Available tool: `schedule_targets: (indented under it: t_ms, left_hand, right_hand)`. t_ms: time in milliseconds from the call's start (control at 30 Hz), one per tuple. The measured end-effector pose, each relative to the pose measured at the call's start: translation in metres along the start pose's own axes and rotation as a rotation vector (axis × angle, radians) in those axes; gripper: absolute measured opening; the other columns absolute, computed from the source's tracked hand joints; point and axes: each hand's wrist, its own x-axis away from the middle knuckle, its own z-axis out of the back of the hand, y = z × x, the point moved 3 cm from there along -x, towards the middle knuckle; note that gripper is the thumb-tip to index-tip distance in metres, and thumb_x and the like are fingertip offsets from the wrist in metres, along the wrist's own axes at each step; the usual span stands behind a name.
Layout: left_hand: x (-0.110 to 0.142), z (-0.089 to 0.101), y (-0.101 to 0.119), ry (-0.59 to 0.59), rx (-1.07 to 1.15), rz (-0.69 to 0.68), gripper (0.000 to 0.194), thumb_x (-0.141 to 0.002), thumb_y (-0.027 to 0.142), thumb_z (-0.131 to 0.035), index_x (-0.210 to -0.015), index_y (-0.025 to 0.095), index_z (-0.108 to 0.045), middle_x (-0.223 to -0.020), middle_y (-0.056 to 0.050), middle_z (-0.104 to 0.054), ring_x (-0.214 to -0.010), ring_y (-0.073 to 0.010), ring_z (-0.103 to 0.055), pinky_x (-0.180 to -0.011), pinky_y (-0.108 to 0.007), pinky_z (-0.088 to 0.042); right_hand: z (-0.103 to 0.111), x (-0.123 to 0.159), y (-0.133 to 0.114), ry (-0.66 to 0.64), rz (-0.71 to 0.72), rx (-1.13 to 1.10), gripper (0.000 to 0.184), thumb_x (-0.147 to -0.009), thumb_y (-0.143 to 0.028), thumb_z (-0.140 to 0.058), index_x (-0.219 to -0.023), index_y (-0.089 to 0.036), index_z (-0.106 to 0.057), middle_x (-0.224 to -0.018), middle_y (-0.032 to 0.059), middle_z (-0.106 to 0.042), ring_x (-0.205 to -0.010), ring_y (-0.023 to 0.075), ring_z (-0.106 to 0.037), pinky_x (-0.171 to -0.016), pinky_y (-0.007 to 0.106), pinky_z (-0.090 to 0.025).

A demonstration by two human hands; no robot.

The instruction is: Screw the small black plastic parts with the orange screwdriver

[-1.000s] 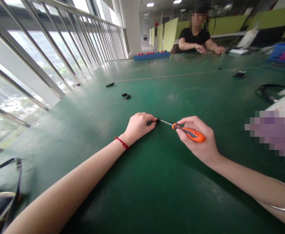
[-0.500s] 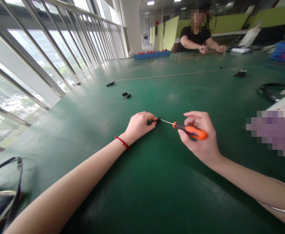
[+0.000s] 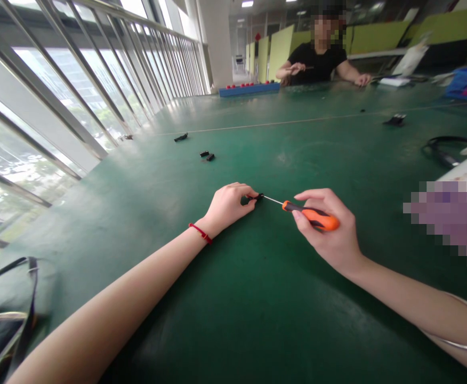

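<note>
Near the middle of the green table (image 3: 233, 298), my left hand (image 3: 230, 207) pinches a small black part (image 3: 259, 197) between thumb and fingers; most of it is hidden by the fingertips. My right hand (image 3: 333, 229) grips an orange and black screwdriver (image 3: 317, 217) by its handle, with the thumb below and the fingers above and behind. The thin metal shaft points left, its tip at the black part. Whether the tip sits in a screw is too small to tell.
Small black pieces (image 3: 207, 156) and another black piece (image 3: 180, 137) lie beyond my left hand. A black part (image 3: 395, 120) and a cable (image 3: 441, 149) are at right. Across the table sits a person (image 3: 317, 61) beside a blue strip with red knobs (image 3: 249, 89). A railing (image 3: 97, 58) runs along the left.
My right hand's fingers have shifted slightly on the screwdriver handle. The left hand and black part stay put. The person opposite has raised one hand, holding something thin.
</note>
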Motion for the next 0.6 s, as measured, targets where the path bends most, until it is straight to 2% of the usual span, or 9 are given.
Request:
schedule_targets:
  t_ms: [100,200,267,333,400,500,533,600]
  left_hand:
    - [0.0000,0.0002,0.0004,-0.007,0.004,-0.005,0.018,-0.077,0.020,-0.057,-0.088,0.021,-0.070,-0.091,0.001,-0.072,-0.088,-0.0170,-0.064,-0.081,-0.027,-0.050]
    - [0.0003,0.0005,0.0006,-0.007,0.012,-0.010,0.017,-0.077,0.020,-0.057,-0.088,0.021,-0.070,-0.091,0.001,-0.072,-0.088,-0.0169,-0.064,-0.081,-0.027,-0.050]
    - [0.0006,0.0007,0.0007,-0.004,0.015,-0.014,0.017,-0.077,0.019,-0.057,-0.087,0.021,-0.070,-0.091,0.001,-0.072,-0.088,-0.0167,-0.065,-0.081,-0.027,-0.050]
    - [0.0007,0.0007,0.0008,-0.001,0.018,-0.018,0.016,-0.077,0.019,-0.057,-0.086,0.021,-0.070,-0.092,0.001,-0.072,-0.087,-0.0165,-0.065,-0.081,-0.027,-0.050]
    - [0.0006,0.0006,0.0010,-0.002,0.020,-0.023,0.016,-0.077,0.020,-0.057,-0.086,0.021,-0.070,-0.092,0.001,-0.072,-0.087,-0.0164,-0.065,-0.080,-0.027,-0.050]
    - [0.0003,0.0003,0.0013,-0.001,0.018,-0.029,0.017,-0.077,0.019,-0.057,-0.087,0.021,-0.070,-0.091,0.002,-0.072,-0.087,-0.0161,-0.065,-0.080,-0.027,-0.050]
    - [0.0003,0.0003,0.0014,0.000,0.015,-0.029,0.017,-0.077,0.019,-0.057,-0.087,0.021,-0.070,-0.091,0.002,-0.072,-0.087,-0.0161,-0.065,-0.081,-0.027,-0.050]
    - [0.0003,0.0002,0.0014,0.003,0.010,-0.027,0.017,-0.077,0.019,-0.056,-0.086,0.021,-0.070,-0.091,0.002,-0.072,-0.087,-0.0160,-0.065,-0.081,-0.027,-0.050]
  right_hand:
    - [0.0021,0.0003,-0.0003,0.056,0.032,-0.039,0.032,-0.073,-0.022,-0.064,-0.103,-0.024,-0.052,-0.076,0.0000,-0.058,-0.070,0.0164,-0.058,-0.068,0.031,-0.048]
    - [-0.0005,0.0004,0.0011,-0.034,-0.005,-0.013,0.019,-0.076,-0.026,-0.062,-0.094,-0.025,-0.054,-0.061,-0.0032,-0.052,-0.061,0.0158,-0.055,-0.064,0.031,-0.047]
    - [-0.0003,0.0002,0.0008,-0.020,-0.003,0.020,0.011,-0.078,-0.026,-0.061,-0.087,-0.025,-0.056,-0.062,-0.0022,-0.055,-0.063,0.0164,-0.057,-0.065,0.031,-0.047]
    - [0.0017,-0.0002,-0.0004,0.055,0.026,0.006,0.019,-0.076,-0.023,-0.062,-0.093,-0.024,-0.056,-0.075,0.0004,-0.059,-0.071,0.0170,-0.060,-0.068,0.031,-0.048]
    - [0.0021,-0.0004,-0.0009,0.067,0.039,-0.024,0.028,-0.073,-0.023,-0.064,-0.100,-0.023,-0.054,-0.076,0.0001,-0.058,-0.069,0.0163,-0.059,-0.067,0.031,-0.049]
    - [-0.0009,-0.0003,0.0001,-0.041,0.011,-0.005,0.018,-0.076,-0.025,-0.062,-0.092,-0.023,-0.055,-0.061,-0.0038,-0.054,-0.059,0.0153,-0.055,-0.064,0.031,-0.047]
    - [-0.0011,-0.0002,0.0000,-0.048,0.015,0.012,0.015,-0.077,-0.025,-0.062,-0.090,-0.023,-0.055,-0.058,-0.0041,-0.055,-0.059,0.0154,-0.055,-0.064,0.032,-0.047]
    - [0.0005,-0.0002,-0.0011,0.016,0.054,0.021,0.018,-0.075,-0.022,-0.062,-0.091,-0.024,-0.055,-0.068,-0.0013,-0.060,-0.067,0.0168,-0.058,-0.068,0.033,-0.048]
